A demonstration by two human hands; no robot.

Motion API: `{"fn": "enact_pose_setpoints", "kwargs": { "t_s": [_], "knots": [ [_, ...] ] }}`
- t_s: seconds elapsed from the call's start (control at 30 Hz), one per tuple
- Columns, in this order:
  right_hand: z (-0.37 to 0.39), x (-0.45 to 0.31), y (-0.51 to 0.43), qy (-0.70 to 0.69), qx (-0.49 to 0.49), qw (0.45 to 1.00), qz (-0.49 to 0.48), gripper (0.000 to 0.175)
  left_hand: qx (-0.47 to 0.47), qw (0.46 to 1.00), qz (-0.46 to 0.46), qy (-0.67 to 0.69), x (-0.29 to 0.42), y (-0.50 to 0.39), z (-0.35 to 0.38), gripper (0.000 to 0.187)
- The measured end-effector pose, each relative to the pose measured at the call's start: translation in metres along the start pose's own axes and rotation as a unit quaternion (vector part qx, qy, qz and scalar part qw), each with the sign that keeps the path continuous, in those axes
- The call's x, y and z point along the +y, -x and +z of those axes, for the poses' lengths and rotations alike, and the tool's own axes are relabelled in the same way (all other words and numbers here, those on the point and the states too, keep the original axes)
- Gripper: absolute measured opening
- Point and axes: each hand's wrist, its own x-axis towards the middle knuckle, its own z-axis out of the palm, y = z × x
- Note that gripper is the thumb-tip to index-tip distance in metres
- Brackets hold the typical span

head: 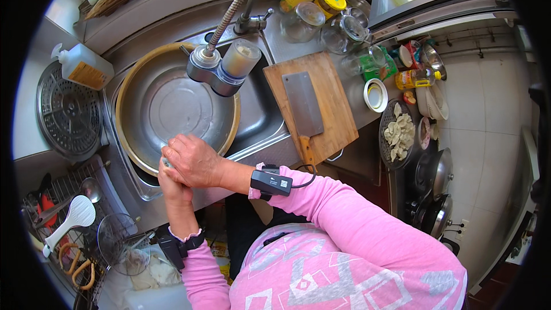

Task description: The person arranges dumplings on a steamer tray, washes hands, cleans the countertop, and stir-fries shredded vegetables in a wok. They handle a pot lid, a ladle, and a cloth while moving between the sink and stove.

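Observation:
My right hand (pixel 191 160) is pressed over my left hand (pixel 172 183) at the near rim of a large metal basin (pixel 176 99). A small pale grey-green thing (pixel 167 162), perhaps a cloth or scouring pad, shows between them, squeezed by both hands. Most of it is hidden by the fingers. The basin has a tan rim and sits in the left part of a stainless steel sink (pixel 258 116). Over its far right side hangs a faucet head with a clear filter cartridge (pixel 241 58), on a flexible metal hose (pixel 232 6).
Right of the sink, a cleaver (pixel 303 103) lies on a wooden cutting board (pixel 331 107), near several glass jars (pixel 301 21). Dumplings (pixel 399 131) fill a perforated tray farther right. To the left are a pump bottle (pixel 86 66), a steamer plate (pixel 71 107) and a utensil rack (pixel 64 181).

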Motion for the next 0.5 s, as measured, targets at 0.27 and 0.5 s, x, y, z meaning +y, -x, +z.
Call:
{"fn": "enact_pose_setpoints", "kwargs": {
  "t_s": [0.27,0.5],
  "knots": [
    [0.008,0.002,-0.003,-0.061,-0.051,0.963,0.259,0.028,0.102,0.931,0.194,-0.293,-0.005,-0.028,0.000,0.032],
    [0.052,0.023,0.003,-0.191,0.033,0.890,0.412,0.033,0.151,0.859,0.318,-0.372,-0.007,-0.033,0.025,0.043]
  ]
}}
